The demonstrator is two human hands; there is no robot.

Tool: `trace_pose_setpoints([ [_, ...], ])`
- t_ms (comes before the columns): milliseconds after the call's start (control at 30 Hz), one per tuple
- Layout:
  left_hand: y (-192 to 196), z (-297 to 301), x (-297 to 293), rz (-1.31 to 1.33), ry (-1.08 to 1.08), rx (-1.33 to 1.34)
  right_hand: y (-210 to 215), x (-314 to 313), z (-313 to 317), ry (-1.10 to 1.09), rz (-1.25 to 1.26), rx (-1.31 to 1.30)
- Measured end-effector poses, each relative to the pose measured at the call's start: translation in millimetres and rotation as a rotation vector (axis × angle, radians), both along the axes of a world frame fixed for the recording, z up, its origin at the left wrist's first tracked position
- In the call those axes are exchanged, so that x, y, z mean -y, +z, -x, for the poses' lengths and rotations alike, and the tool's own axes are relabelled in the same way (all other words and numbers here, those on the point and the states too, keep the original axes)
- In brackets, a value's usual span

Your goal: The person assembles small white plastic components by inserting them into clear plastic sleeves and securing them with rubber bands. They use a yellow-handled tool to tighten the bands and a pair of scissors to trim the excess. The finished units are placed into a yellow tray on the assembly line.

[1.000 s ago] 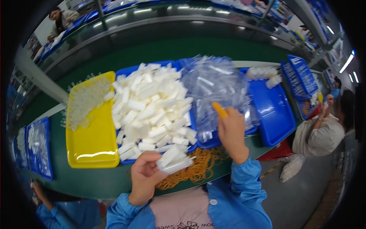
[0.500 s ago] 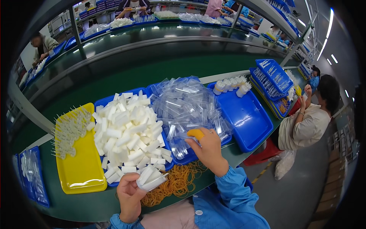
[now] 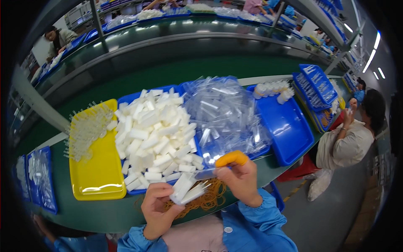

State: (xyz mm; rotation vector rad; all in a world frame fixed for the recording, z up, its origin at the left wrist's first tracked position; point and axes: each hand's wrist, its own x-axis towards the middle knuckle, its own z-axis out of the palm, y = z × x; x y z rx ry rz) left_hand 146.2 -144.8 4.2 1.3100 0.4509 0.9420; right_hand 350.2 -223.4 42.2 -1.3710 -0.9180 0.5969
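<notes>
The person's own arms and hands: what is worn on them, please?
Both forearms wear light blue sleeves with gathered elastic cuffs at the wrists. The left hand is bare, with no glove. The right hand is also bare except for an orange rubber finger cot covering one fingertip. No watch or ring shows.

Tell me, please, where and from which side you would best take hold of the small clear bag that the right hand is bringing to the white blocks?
Probably by the clear bag's right end, from the right and above, as the right hand pinches it now. The bag lies flat and thin, its free end pointing left toward the white blocks in the left hand, so that end stays clear.
</notes>
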Motion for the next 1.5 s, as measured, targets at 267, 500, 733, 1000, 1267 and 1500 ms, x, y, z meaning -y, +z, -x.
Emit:
trace_pose_setpoints([
  [267,-5.1,5.3,-3.4,-0.091,-0.022,-0.031,13.5,3.9,-6.5,0.03,0.023,-0.115],
  [500,8.0,8.5,-5.9,-0.42,0.01,-0.277,15.4,4.7,-8.4,0.044,0.073,-0.113],
  [733,13.4,8.2,-3.6,-0.527,0.011,-0.308,23.4,3.5,-17.5,0.112,0.161,-0.016],
  [1000,15.8,4.2,-1.4,-0.552,0.002,-0.309,26.7,1.7,-24.4,0.17,0.198,-0.012],
  [1267,21.4,2.4,-0.7,-0.566,-0.028,-0.371,23.2,-1.3,-19.7,0.215,0.189,0.073],
  [1500,23.0,0.6,-2.7,-0.502,-0.141,-0.383,23.9,-3.0,-17.8,0.208,0.169,0.193],
])
